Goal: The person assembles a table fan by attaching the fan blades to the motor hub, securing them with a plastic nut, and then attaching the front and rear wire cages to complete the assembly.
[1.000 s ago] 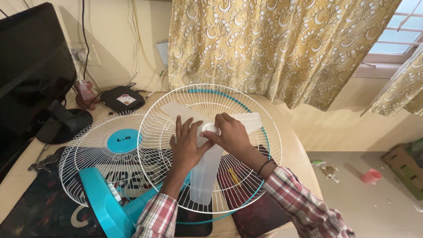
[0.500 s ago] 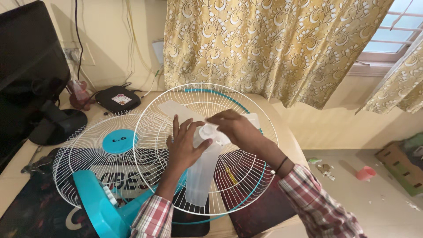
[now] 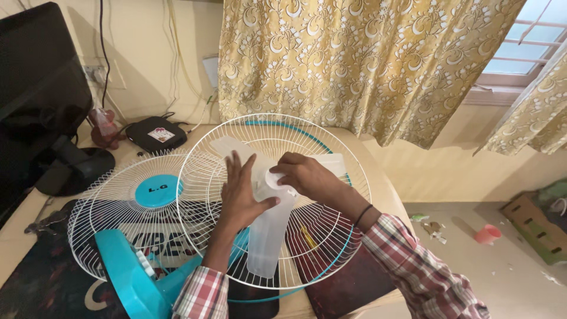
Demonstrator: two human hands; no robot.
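Head view | left hand [image 3: 241, 195]: fingers spread flat on blade [image 3: 269, 236] | right hand [image 3: 307, 176]: fingers grasping hub cap [image 3: 275, 179] | blade: inside rear guard [image 3: 331, 236], centre of table [image 3: 378, 177] | front guard [image 3: 106, 201]: left, near.

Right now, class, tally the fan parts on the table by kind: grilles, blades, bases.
Grilles: 2 – rear grille, front grille
Blades: 1 – clear blade, under both hands
Bases: 1 – teal base
Total: 4
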